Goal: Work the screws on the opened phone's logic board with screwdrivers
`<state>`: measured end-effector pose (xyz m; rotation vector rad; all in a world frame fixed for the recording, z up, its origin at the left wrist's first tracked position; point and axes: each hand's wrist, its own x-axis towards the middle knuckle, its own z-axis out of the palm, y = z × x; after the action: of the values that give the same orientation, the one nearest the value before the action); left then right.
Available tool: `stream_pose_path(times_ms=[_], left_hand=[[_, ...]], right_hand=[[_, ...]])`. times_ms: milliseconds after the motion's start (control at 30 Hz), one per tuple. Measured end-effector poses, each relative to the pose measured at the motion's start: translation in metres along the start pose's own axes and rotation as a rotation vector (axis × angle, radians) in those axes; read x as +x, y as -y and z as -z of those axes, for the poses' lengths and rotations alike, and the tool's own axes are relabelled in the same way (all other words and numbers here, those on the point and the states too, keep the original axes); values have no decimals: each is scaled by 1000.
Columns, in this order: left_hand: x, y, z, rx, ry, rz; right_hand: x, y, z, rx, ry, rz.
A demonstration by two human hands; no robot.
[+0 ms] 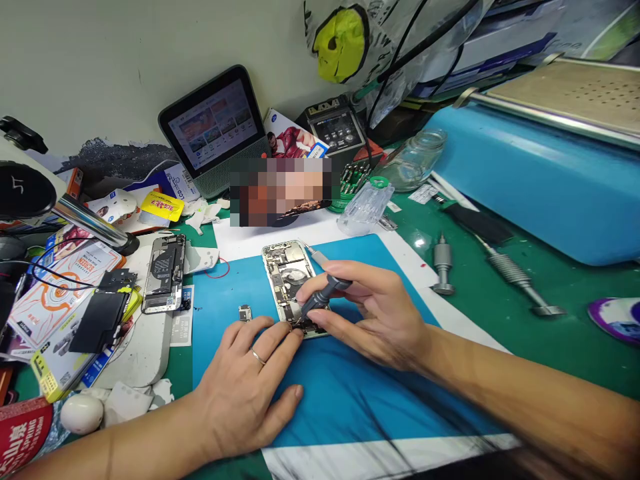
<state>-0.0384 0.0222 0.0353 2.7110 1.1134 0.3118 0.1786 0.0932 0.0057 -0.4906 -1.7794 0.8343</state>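
An opened phone [293, 273] with its inner parts bare lies on the blue mat [390, 260]. My right hand [383, 313] grips a dark grey screwdriver [325, 297] between thumb and fingers, its tip pointing down at the phone's lower end. Beyond those fingers, the pale end of a slim tool [317, 256] sticks out beside the phone's upper right edge. My left hand [255, 383] rests on the mat with fingers stretched out and thumb apart. Its fingertips touch the phone's lower left edge. Near its knuckles is a small metal part [245, 313].
To the left, another opened phone part [164, 273] lies on a white stand beside piled boxes. A lit tablet display [215, 127] leans at the back. Two metal screwdrivers [443, 267] lie at right, near a glass jar [417, 160] and a blue machine [530, 187].
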Motion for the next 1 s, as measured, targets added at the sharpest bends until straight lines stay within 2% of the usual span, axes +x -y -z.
stream_pose_path(times_ms=[100,300,433,600,1000], left_hand=[[0,-1,0,10,-18,-8],[-5,-6,-1,170,-143,34],[-6,-6,-2,141,-77,90],[-5,-5,-2,122,-38,114],[-4,-5,-3,108,-38,104]], right_hand=[[0,0,0,-28,4,9],[-1,1,4,-79,-17,14],[-2,0,6,-67,-62,-7],[-3,0,8,-100,-55,-8],[1,-2,10,-146,-57,94]])
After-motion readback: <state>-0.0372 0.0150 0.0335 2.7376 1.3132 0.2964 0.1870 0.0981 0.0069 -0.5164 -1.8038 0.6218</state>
